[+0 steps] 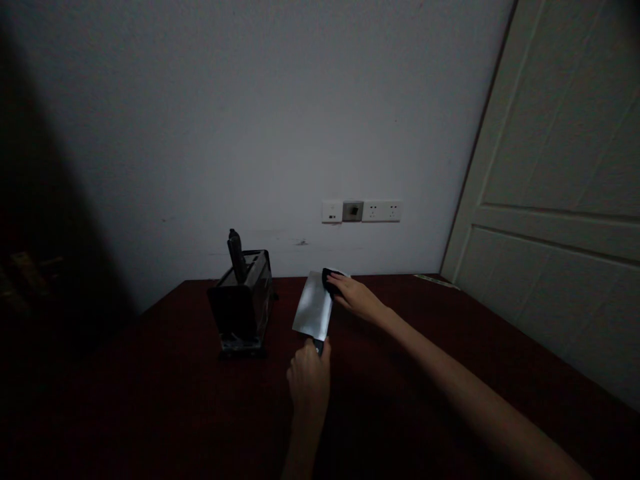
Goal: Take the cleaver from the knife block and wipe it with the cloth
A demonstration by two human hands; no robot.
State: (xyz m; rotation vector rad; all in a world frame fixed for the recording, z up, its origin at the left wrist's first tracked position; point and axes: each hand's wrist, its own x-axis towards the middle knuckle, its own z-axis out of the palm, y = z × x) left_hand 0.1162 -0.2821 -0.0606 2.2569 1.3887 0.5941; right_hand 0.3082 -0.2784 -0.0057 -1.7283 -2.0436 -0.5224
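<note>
My left hand (pixel 310 377) is wrapped round the dark handle of a cleaver (pixel 313 308). Its broad, shiny blade points away from me, above the dark red table (pixel 370 393). With bent fingers, my right hand (pixel 357 297) presses a black cloth (pixel 327 282) to the far right part of the blade. The fingers hide some of the cloth, and its exact material is hard to make out in the dim light.
To the left on the table stands a black knife holder (pixel 233 312) with dark handles (pixel 236 257) sticking up. Behind is a pale wall with switches and sockets (pixel 381 211). A white panelled door (pixel 555 200) borders the right side.
</note>
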